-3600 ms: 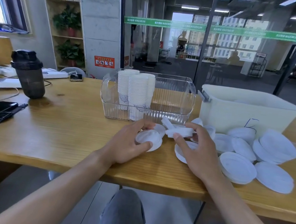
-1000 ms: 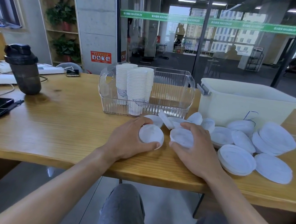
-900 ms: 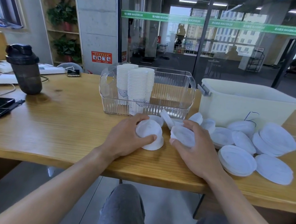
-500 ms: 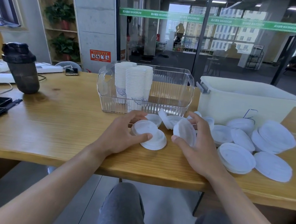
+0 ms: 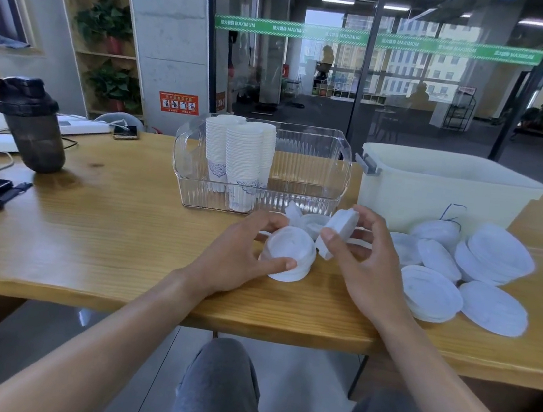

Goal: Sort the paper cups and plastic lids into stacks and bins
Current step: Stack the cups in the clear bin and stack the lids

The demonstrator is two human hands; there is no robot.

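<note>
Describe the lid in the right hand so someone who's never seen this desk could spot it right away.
Start at the opaque white bin at the back right of the wooden table. Just in front of its left corner, the right hand pinches a small white lid. Unlike the lids lying flat around it, this one is lifted and tilted on edge.

Pretty much everything here is white: the plastic lids point(image 5: 429, 292) are plain white, and the paper cups point(image 5: 242, 160) are white too, with a bluish ornamental print near the bottom. The bin point(image 5: 314, 208) holding them is clear with ribbed walls. The other tub point(image 5: 437, 193) is cream, with a grey latch and a blue pen scribble. The tabletop point(image 5: 106, 218) is honey-yellow wood grain. The shaker bottle point(image 5: 30, 125) is smoky dark grey with a black lid.
</note>
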